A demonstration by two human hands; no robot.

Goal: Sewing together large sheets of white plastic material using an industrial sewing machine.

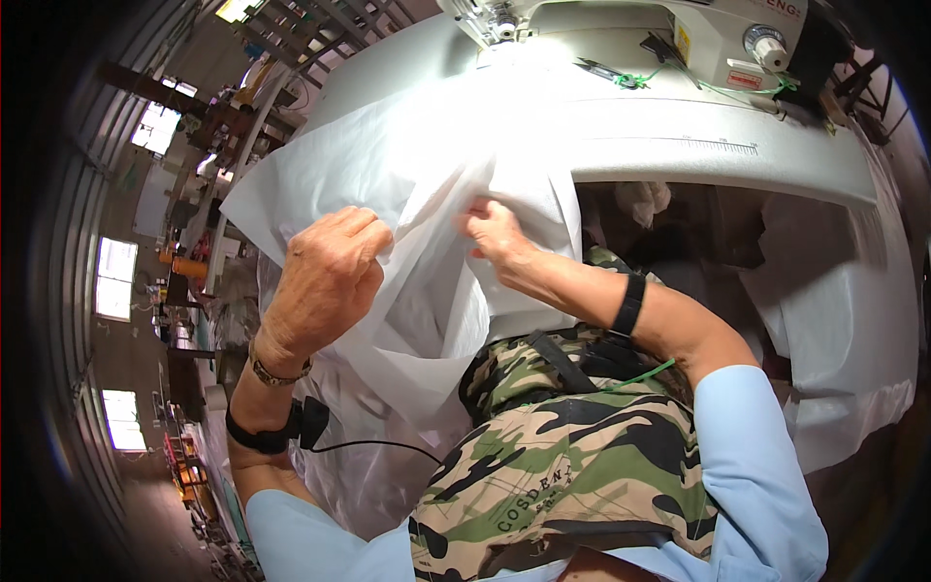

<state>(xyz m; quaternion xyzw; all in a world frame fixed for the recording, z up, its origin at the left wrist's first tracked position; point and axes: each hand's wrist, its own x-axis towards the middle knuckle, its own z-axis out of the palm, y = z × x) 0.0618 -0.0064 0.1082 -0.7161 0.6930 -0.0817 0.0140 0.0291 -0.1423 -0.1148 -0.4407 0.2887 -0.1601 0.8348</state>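
Note:
A large sheet of thin white fabric [427,320] runs from the sewing machine table down over my lap in loose folds. My left hand [335,276] is closed, its curled fingers gripping the fabric at the left of the folds. To its right, my right hand [497,238] is bent inward with its fingers pinched at a raised fold; the fingertips are slightly blurred. Beyond both hands stands a white sewing machine [640,34], its needle area [502,29] brightly lit. Glare hides the fabric's detail near the needle.
Thread snips [611,73] with green thread lie on the table [659,145], right of the needle. An open gap at the table's front holds a bunched pale cloth [643,202]. More white material [834,320] hangs at the right. A camouflage apron [582,456] covers my lap.

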